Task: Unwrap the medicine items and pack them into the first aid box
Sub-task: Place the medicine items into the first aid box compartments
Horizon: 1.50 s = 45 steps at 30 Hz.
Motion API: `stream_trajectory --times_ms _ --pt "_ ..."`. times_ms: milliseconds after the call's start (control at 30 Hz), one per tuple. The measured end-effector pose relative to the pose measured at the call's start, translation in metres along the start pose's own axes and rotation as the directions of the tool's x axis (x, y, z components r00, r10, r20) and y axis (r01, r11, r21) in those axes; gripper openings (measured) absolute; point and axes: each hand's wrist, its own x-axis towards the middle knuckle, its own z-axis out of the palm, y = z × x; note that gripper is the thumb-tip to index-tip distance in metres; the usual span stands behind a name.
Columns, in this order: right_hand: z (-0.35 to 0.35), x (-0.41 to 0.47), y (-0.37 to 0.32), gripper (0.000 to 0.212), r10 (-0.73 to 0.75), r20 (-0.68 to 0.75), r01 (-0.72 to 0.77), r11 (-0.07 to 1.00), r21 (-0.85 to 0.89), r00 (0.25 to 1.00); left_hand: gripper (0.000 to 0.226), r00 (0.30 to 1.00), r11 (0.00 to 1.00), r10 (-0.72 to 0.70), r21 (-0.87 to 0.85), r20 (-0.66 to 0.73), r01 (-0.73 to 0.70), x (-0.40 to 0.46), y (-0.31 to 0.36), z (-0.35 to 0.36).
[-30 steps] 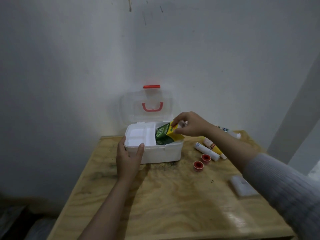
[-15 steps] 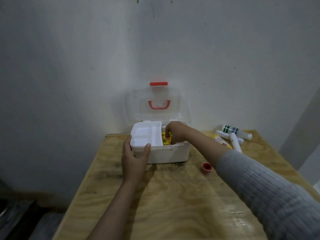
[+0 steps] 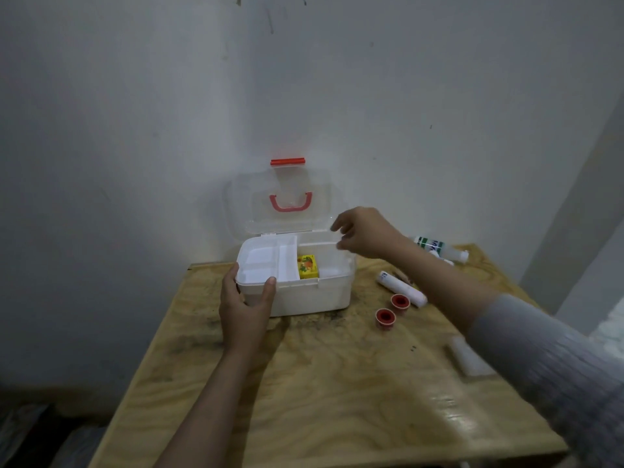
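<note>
A white first aid box (image 3: 314, 295) stands open at the back of the wooden table (image 3: 324, 393), its clear lid (image 3: 287, 204) with red handle leaning up against the wall. A white inner tray (image 3: 266, 261) covers the box's left half. A yellow medicine carton (image 3: 308, 266) lies in the right compartment. My left hand (image 3: 244, 307) grips the box's front left corner. My right hand (image 3: 366, 233) hovers empty above the box's right rim, fingers apart.
Right of the box lie a white tube (image 3: 401, 288), two red-and-white tape rolls (image 3: 385, 317), a white bottle with green label (image 3: 435, 247) near the wall, and a pale flat pack (image 3: 467, 359) by my right sleeve. The wall stands directly behind the box.
My right hand pushed the yellow-green carton down into the box, let it go, and has lifted out to the right. My left hand kept its hold on the box.
</note>
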Motion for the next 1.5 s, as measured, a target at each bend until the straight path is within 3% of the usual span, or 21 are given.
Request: stream_trajectory --times_ms 133,267,367,533,633,933,1133,1300,1500 --pt "-0.053 -0.051 0.044 0.023 0.096 -0.025 -0.097 0.995 -0.039 0.995 0.070 1.000 1.000 0.015 -0.003 -0.005 -0.015 0.001 -0.001 -0.001" --pt "-0.081 -0.117 0.090 0.022 0.209 0.102 -0.194 0.971 -0.139 0.973 0.068 0.999 0.999 0.037 -0.007 -0.014 -0.037 0.000 -0.002 0.000" --pt "-0.087 -0.174 0.122 0.025 0.268 0.209 -0.249 0.962 -0.114 0.940 0.068 0.999 0.999 0.038 -0.013 -0.014 -0.038 0.000 -0.004 0.001" --pt "-0.081 -0.241 0.168 0.046 0.358 0.153 -0.355 0.934 -0.042 0.921 0.070 0.999 0.999 0.045 -0.008 -0.022 -0.045 0.002 -0.005 0.001" --pt "-0.066 -0.256 0.178 0.052 0.336 0.101 -0.344 0.936 0.076 0.936 0.070 0.999 0.999 0.038 -0.011 -0.027 -0.038 0.002 -0.006 0.001" --pt "-0.047 -0.245 0.163 0.036 0.293 -0.067 -0.261 0.919 0.294 0.954 0.070 1.000 1.000 0.020 -0.011 -0.018 -0.021 0.000 0.000 -0.001" --pt "-0.056 -0.202 0.097 0.036 0.226 -0.323 -0.048 0.877 0.478 0.919 0.070 1.000 1.000 0.015 -0.007 -0.023 -0.015 0.001 -0.001 0.000" --pt "-0.051 -0.136 0.043 0.039 0.172 -0.390 0.030 0.888 0.460 0.905 0.071 1.000 1.000 0.014 -0.020 -0.021 -0.014 0.000 0.001 0.000" --pt "-0.007 -0.057 -0.001 0.041 0.149 -0.334 -0.060 0.963 0.263 0.931 0.070 1.000 0.999 0.002 -0.043 -0.013 -0.003 0.001 0.002 -0.002"
